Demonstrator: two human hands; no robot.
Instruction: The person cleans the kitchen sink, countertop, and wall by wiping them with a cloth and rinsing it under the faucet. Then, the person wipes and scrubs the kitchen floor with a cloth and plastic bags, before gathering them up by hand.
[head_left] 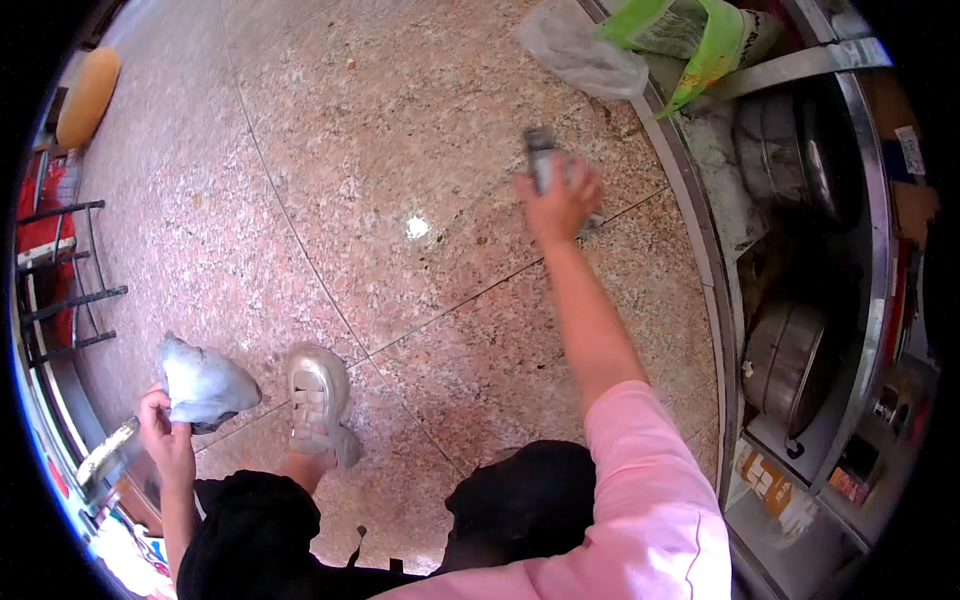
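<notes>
My left hand (168,430), at the lower left, pinches the edge of a crumpled pale grey cloth-like piece (207,380) with a darker underside. Whether it is cloth or a soft bag, I cannot tell. Reaching out over the floor, my right hand (562,205) is curled over a long grey object (540,155) with a dark end. Motion blur hides its exact kind and whether it touches the floor. The cloth-like piece hangs beside my left shoe (318,395).
Speckled pinkish floor tiles (420,290) lie below. To the right, a metal-framed shelf (875,270) holds metal pots (785,365). A green and white bag (680,40) and a clear plastic bag (580,50) lie at its top end. A black rack (75,305) stands left.
</notes>
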